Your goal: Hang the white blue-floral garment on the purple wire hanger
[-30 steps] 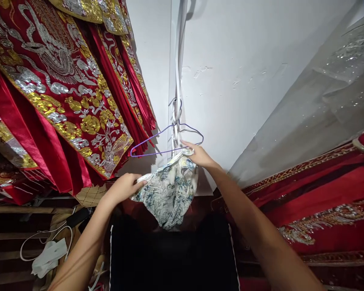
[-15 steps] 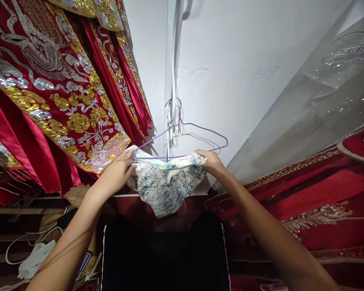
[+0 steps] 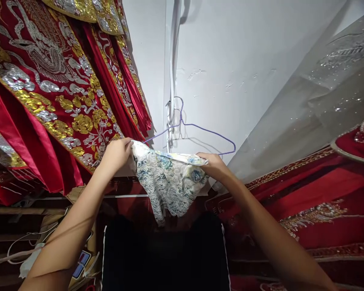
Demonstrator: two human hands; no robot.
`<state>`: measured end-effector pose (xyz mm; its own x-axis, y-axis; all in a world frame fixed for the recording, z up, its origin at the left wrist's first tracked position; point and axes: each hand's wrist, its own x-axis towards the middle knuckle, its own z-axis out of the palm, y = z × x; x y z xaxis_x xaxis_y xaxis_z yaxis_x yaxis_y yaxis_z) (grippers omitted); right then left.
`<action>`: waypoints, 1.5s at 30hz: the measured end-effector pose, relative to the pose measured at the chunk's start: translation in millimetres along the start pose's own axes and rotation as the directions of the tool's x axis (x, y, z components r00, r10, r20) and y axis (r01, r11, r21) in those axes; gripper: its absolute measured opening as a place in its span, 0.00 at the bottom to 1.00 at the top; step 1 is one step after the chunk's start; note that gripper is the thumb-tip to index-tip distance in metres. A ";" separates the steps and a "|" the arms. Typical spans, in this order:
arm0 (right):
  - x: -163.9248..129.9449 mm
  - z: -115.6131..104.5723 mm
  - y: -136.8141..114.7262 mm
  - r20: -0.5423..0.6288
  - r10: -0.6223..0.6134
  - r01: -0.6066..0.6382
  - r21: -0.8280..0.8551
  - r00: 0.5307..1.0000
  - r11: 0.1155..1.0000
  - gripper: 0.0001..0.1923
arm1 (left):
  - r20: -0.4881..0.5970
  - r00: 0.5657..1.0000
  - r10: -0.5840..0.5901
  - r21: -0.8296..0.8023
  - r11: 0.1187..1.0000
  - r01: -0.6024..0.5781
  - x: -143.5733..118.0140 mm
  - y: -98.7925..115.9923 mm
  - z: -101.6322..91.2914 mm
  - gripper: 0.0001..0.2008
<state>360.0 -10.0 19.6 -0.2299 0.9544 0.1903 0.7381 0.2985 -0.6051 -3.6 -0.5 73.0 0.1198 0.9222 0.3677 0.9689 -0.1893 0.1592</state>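
A white garment [image 3: 170,178] with a blue, green and yellow floral print hangs bunched between my two hands. Its kind is hard to make out. My left hand [image 3: 118,153] pinches the left end of its upper edge, and my right hand [image 3: 212,163] is closed on the right end. Behind that edge is a purple wire hanger [image 3: 210,131], hooked on a fitting of the white wall strip. The garment covers most of the hanger's lower bar and left corner; its right corner shows above my right hand.
Red costumes embroidered in gold and silver [image 3: 81,123] hang at the left. On the right are a sparkling sheer white cloth [image 3: 306,105] and red beaded garments [image 3: 321,190]. A phone [image 3: 81,264] and a white cable lie at lower left. The white wall [image 3: 218,52] stands ahead.
My left hand has risen and moved left, lifting the garment's left end over the hanger's left corner. The garment hangs more unfolded and tilted. The hanger has shifted slightly right.
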 end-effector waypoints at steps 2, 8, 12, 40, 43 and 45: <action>-2.0 -3.2 -2.0 0.001 -0.002 0.002 0.011 1.000 1.000 0.08 | -0.069 0.997 0.014 -0.027 1.000 -0.016 7.9 1.7 5.6 0.18; -7.3 -5.9 1.8 -0.068 -0.015 0.018 0.052 0.998 0.998 0.08 | -0.044 0.977 0.209 -0.107 0.971 -0.212 24.0 -14.7 20.3 0.18; -2.5 2.0 14.3 -0.120 -0.036 0.048 0.104 0.992 0.993 0.07 | 0.165 0.946 0.278 -0.062 0.960 -0.271 20.3 -34.5 32.1 0.15; -22.0 -12.5 3.5 -0.577 0.171 -0.134 0.107 0.799 0.985 0.36 | -0.021 0.889 0.458 -0.400 0.811 -0.427 36.2 -11.7 -6.3 0.08; -19.6 -41.6 11.5 -0.480 0.226 -0.152 0.189 0.848 0.970 0.19 | -0.080 0.920 0.385 -0.407 0.829 -0.383 38.3 -18.1 -9.4 0.07; -15.5 -56.7 15.8 -0.333 0.272 -0.168 0.311 0.903 0.936 0.16 | -0.162 0.942 0.294 -0.420 0.843 -0.335 39.8 -26.1 -6.4 0.09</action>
<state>411.2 -20.2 50.9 0.2043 0.9426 0.2642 0.5320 0.1196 -0.8383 -25.5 39.0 89.4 0.3623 0.7582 0.5420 0.6859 -0.6107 0.3958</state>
